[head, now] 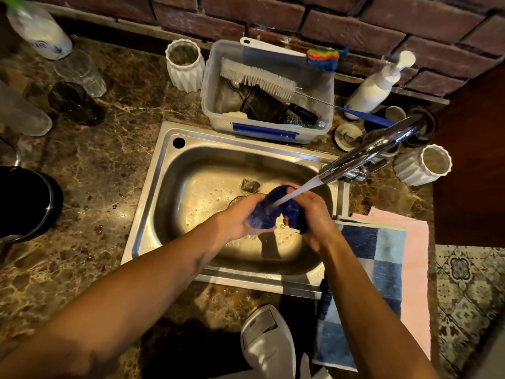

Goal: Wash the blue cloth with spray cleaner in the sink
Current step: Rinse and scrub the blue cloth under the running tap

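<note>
Cloth: the blue cloth (276,207) is bunched between the 2 hands, above the sink (164,187) basin.
Left hand (240,217): fingers curled round the cloth's left end.
Right hand (314,217): grips the right end.
Water: the faucet (369,151) stream lands on the cloth between both grips.

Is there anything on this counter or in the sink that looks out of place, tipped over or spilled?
One white ribbed cup right of the faucet lies on its side, while its twin stands upright. Nothing else stands out: both hands grip the blue cloth under running water.
</note>
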